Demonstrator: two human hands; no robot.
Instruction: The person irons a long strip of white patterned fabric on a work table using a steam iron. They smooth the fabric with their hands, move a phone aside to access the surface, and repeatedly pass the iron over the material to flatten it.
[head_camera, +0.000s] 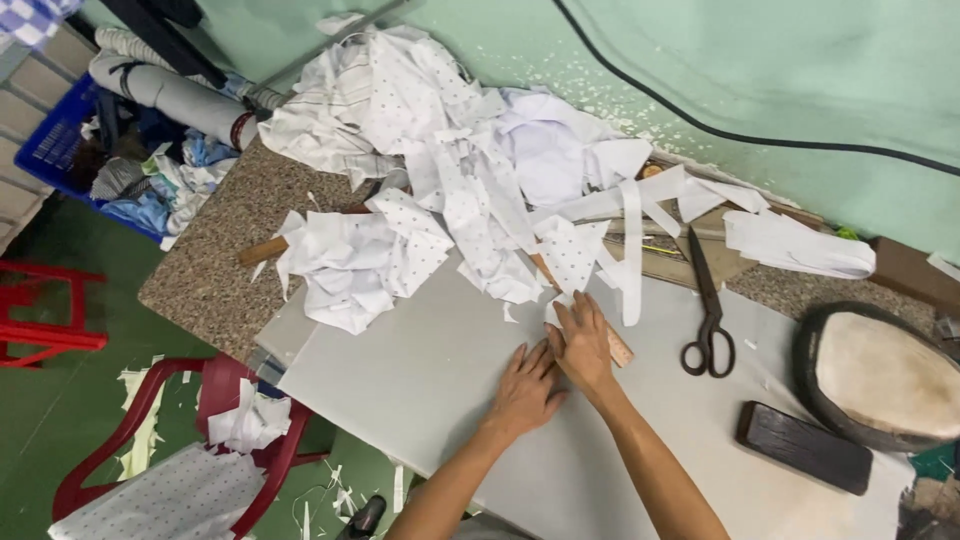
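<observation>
On the grey board (420, 370), both hands (flat) press a dotted white scrap (572, 258)

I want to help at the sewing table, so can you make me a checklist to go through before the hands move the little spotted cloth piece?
1. Both hands are free of tools: ok. The left hand and right hand lie flat and hold nothing.
2. The small white dotted fabric piece is within reach: ok, just beyond the right fingertips.
3. The black-handled scissors lie away from the hands: ok, lying to the right, blades shut.
4. The pale grey board is bare where the hands rest: ok.
5. The wooden ruler is free: not ok, partly under the right hand and scraps.
6. The pile of white fabric scraps is tidy: not ok.
</observation>
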